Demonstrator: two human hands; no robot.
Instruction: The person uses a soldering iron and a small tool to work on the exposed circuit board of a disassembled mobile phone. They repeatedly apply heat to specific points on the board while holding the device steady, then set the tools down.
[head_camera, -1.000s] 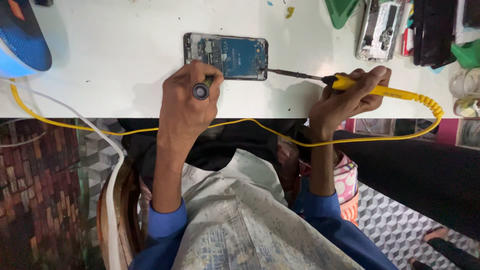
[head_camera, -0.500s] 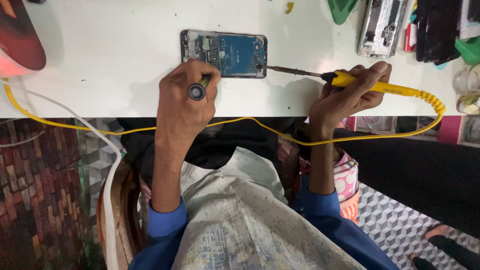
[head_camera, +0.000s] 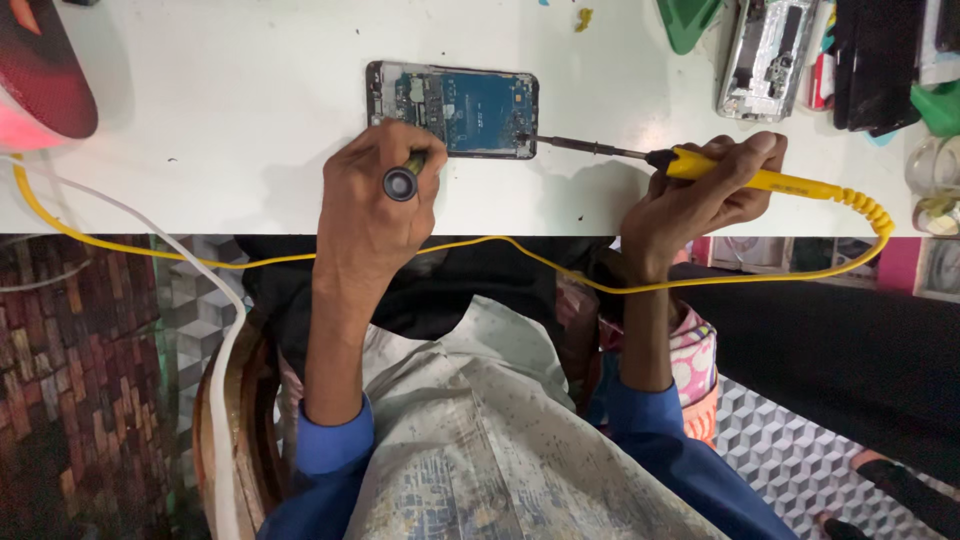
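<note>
An opened phone (head_camera: 470, 105) with its blue circuit board exposed lies flat on the white table (head_camera: 220, 120). My left hand (head_camera: 375, 205) grips a small screwdriver (head_camera: 402, 180) with a dark round cap, its tip down at the phone's near left edge. My right hand (head_camera: 705, 190) holds a yellow soldering iron (head_camera: 760, 178). The iron's thin metal tip (head_camera: 575, 144) reaches left and touches the phone's right end. Its yellow cord (head_camera: 500, 245) loops along the table's front edge.
A second phone frame (head_camera: 765, 50), dark phone parts (head_camera: 880, 60) and green plastic pieces (head_camera: 690, 18) lie at the table's back right. Small glass jars (head_camera: 935, 185) stand at the right edge. A red-lit object (head_camera: 40, 85) sits at the left, with a white cable (head_camera: 215, 330) below.
The soldering iron tip has moved slightly left to meet the phone's right end. My left hand has stayed on the screwdriver at the phone. The object at the left turned from blue to red.
</note>
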